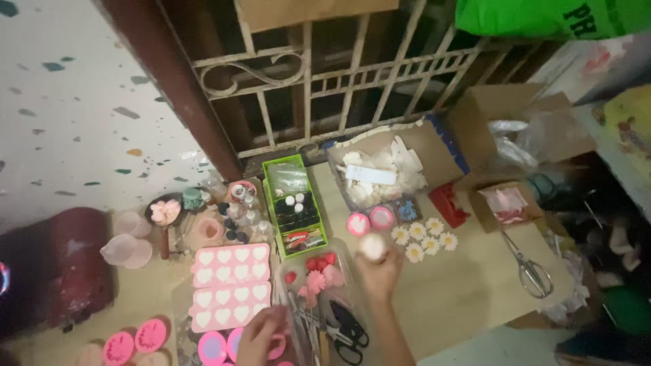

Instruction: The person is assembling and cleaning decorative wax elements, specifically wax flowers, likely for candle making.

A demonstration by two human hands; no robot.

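Seen from above, a cardboard work surface (468, 285) is crowded: pink heart moulds (230, 264) at nine o'clock are filled white and still hold their casts, while a cluster of finished white daisies (424, 238) lies at three o'clock. At centre, the right hand (378, 271) pinches a small round pale piece (373, 246) in closed fingers just left of the daisies. At six o'clock the left hand (261, 337) curls around a round pink mould (277, 344), beside black scissors (347, 332).
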